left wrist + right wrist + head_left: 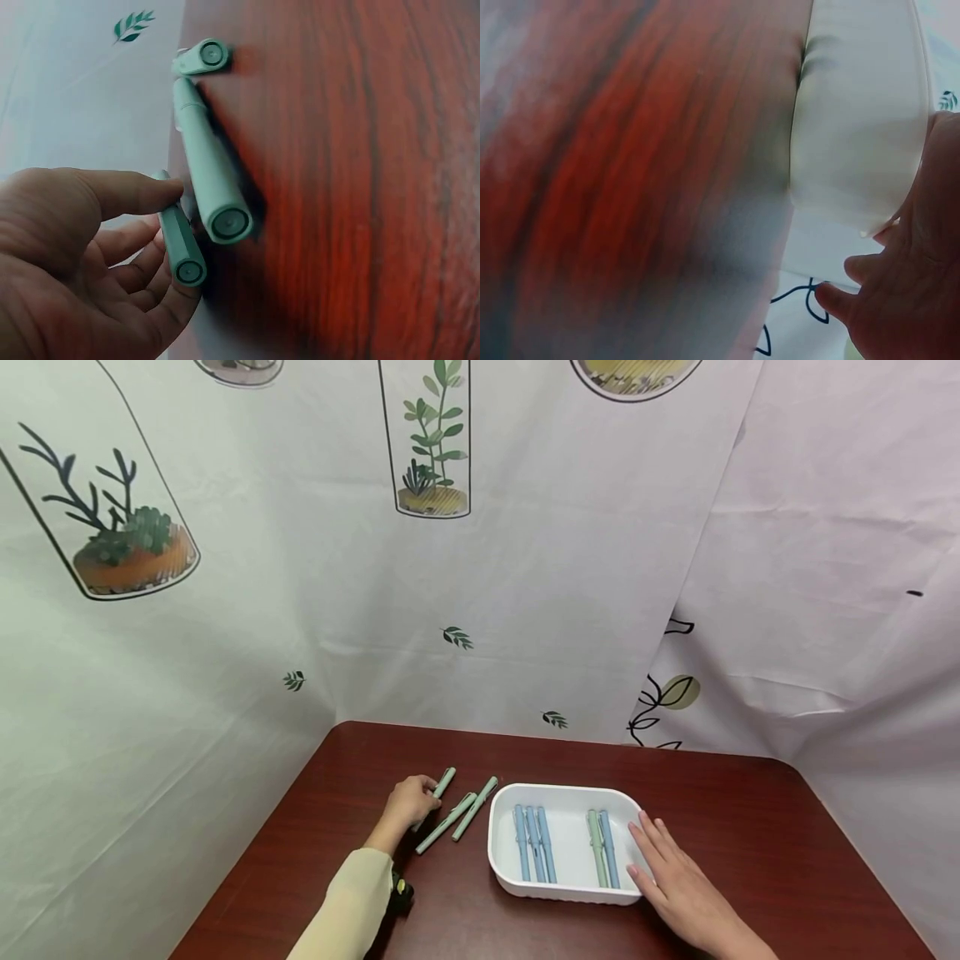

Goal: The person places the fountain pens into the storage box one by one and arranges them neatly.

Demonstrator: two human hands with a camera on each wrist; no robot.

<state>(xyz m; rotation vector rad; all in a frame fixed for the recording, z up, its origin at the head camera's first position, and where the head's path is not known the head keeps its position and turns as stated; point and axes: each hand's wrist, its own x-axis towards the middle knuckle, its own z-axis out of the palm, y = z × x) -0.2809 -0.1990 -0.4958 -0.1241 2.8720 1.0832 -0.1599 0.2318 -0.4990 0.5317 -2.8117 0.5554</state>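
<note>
My left hand [410, 802] pinches a light green pen [180, 244] between thumb and fingers, over the left part of the table. Two more green pens, one nearer [442, 828] and one farther right [477, 806], lie crossing or close together just right of that hand. A white plastic tray [562, 893] stands right of them. Inside it, three blue pens [533, 843] lie side by side at the left; a green pen [597, 847] and a blue pen [609, 850] lie together farther right. With fingers extended, my right hand [678, 881] rests against the tray's right side.
The dark red wooden table [555, 935] reaches back to a white curtain [525, 593] printed with plants, which also hangs along both sides. A small black object [402, 893] shows at the left wrist, by the pale yellow sleeve [347, 902].
</note>
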